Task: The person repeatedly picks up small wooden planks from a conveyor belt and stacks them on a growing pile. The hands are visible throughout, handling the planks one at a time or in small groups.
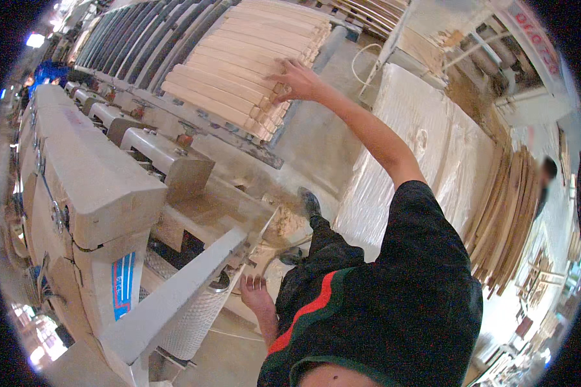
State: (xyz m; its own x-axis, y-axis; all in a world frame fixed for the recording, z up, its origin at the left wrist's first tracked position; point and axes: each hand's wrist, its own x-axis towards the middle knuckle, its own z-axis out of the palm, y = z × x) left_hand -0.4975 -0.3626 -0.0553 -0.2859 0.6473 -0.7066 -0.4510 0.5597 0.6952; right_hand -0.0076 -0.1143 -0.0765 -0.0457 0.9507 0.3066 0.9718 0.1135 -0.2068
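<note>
My right arm stretches forward, and my right hand is at the near right ends of a stack of pale wooden slats. Its fingers are spread, with no slat gripped between them; whether the fingertips touch the wood I cannot tell. The slats lie side by side in layers on a roller conveyor. Low by my body, my left hand hangs beside a dusty grey machine beam, fingers apart and holding nothing visible.
A dusty grey machine with a textured roller stands at my left. To the right lies a plastic-wrapped stack, then a bundle of long wooden strips. Another person is at the far right. A white hose loops behind the slats.
</note>
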